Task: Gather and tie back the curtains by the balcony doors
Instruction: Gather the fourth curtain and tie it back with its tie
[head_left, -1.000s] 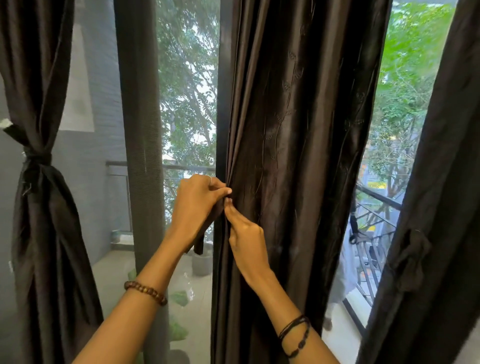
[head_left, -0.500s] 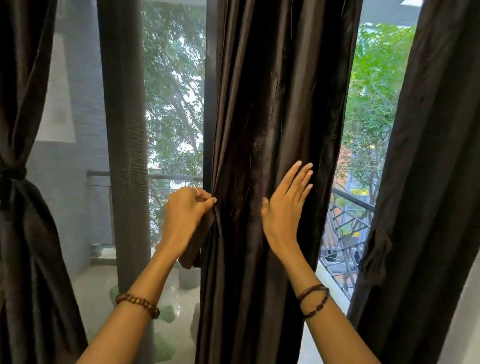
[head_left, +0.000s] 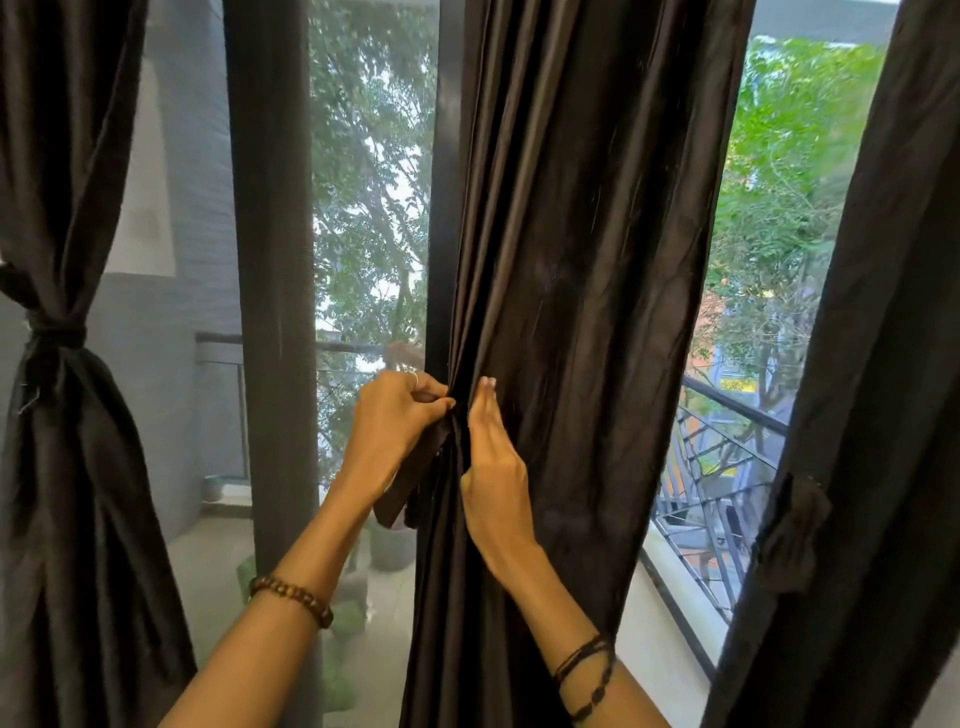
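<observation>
Left hand (head_left: 392, 431) fingers (head_left: 434, 402) pinch a dark tie strip (head_left: 410, 483) at the centre curtain (head_left: 571, 312)'s nine-o'clock edge. Right hand (head_left: 493, 467) fingers straight, pressed flat on its glossy, creased brown folds, hanging loose at frame centre, untied.

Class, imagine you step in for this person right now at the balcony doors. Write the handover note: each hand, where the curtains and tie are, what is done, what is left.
Left hand: pinches the dark tie strip at the left edge of the middle curtain; the strip's end hangs loose below.
Right hand: fingers straight, pressed flat on the middle curtain's folds beside the left hand.
Done: left curtain is tied at its waist; right curtain looks gathered, with a knot on it.
Left: gather the middle curtain, pass the strip around it and knot it.
</observation>
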